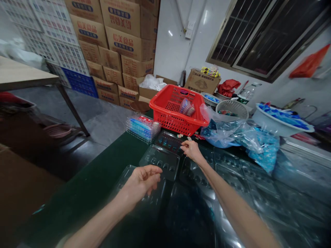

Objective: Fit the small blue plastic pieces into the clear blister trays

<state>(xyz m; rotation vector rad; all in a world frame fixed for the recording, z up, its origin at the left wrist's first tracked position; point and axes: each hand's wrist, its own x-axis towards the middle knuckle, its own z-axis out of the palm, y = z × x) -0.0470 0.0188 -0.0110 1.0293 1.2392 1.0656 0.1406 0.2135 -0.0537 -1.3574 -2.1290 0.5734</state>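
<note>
My left hand [141,182] hovers, fingers slightly curled and apart, above a clear plastic blister tray [161,162] on the dark green table [77,196]. My right hand [190,150] rests at the far edge of the blister trays, with its bunched fingertips next to several tiny loose pieces [184,136]. Whether those fingers pinch anything is hidden. More empty trays cover the table's right side. Beyond them stands a red plastic basket [178,110] holding a small clear packet [187,107], and a stack of filled blister packs [142,128] sits to its left.
A crumpled clear bag with blue contents [243,137] lies right of the basket. Behind it are a white bowl of blue packets [281,120] and a white slotted basket [232,108]. Stacked cardboard cartons [121,44] and crates [80,84] stand behind the table.
</note>
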